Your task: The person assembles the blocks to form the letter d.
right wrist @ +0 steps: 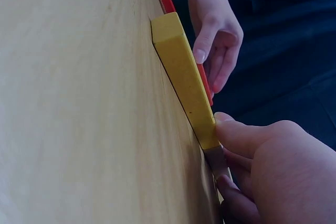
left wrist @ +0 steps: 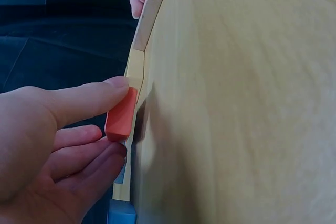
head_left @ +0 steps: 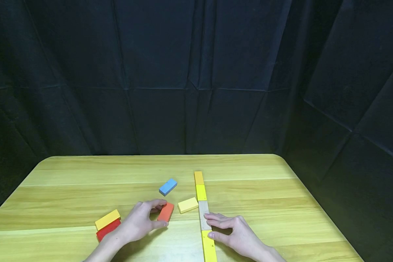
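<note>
My left hand (head_left: 139,222) pinches an orange-red block (head_left: 166,212) between thumb and fingers, low by the tabletop; the left wrist view shows this orange-red block (left wrist: 121,114) close up. My right hand (head_left: 234,231) touches a straight row of blocks. Its fingertips rest on the row's grey part (head_left: 204,214), while the thumb touches the near yellow part (head_left: 208,243). A yellow block (head_left: 201,193) and an orange-yellow block (head_left: 198,178) form the row's far end. Between the left hand and the row lies a pale yellow block (head_left: 187,205).
A blue block (head_left: 168,187) lies beyond the left hand. By the left forearm, an orange-yellow block (head_left: 107,219) sits against a red block (head_left: 108,230), partly hidden by the arm. Dark curtains (head_left: 160,80) hang behind and to the right of the wooden table (head_left: 265,174).
</note>
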Demonstrator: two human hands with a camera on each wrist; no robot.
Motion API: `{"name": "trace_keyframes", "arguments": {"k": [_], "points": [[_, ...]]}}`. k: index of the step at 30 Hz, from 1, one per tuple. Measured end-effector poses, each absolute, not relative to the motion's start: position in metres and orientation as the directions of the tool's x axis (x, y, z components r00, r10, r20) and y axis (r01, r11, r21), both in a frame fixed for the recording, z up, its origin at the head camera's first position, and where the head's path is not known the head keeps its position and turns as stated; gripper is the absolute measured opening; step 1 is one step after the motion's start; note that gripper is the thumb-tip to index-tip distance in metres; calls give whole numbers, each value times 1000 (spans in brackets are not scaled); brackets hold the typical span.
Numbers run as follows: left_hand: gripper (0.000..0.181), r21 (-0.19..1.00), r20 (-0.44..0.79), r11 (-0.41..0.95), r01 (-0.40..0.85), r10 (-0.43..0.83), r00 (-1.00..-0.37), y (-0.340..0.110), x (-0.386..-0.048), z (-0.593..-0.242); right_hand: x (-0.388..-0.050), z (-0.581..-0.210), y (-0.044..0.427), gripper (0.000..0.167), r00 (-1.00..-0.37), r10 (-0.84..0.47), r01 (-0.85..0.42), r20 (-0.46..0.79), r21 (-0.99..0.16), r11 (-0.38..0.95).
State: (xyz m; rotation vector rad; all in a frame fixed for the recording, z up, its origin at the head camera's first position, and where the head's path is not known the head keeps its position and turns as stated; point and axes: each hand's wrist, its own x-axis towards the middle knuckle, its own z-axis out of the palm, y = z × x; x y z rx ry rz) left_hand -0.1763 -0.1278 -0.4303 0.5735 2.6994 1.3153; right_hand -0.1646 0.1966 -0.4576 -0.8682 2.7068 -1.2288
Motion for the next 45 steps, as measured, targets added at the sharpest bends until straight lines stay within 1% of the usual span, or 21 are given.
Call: {"name": "trace_keyframes", "arguments": {"k": [6, 21, 30, 45], "points": [[55, 774, 78, 547, 320, 419, -905, -127, -177, -433, -165, -457, 196, 43, -849, -501, -454, 165, -714, 534], [56, 780, 87, 518, 350, 465, -881, -130, -177, -435, -165, -456, 196, 43, -857, -496, -433, 141, -718, 545], [55, 781, 85, 513, 355, 476, -876, -130, -177, -435, -165, -457, 196, 43, -855, -499, -434, 141, -721, 540], [53, 794, 117, 475, 379, 492, -863, -129, -176, -436, -165, -457, 197, 44, -858, -495, -430, 139, -722, 542]]}}
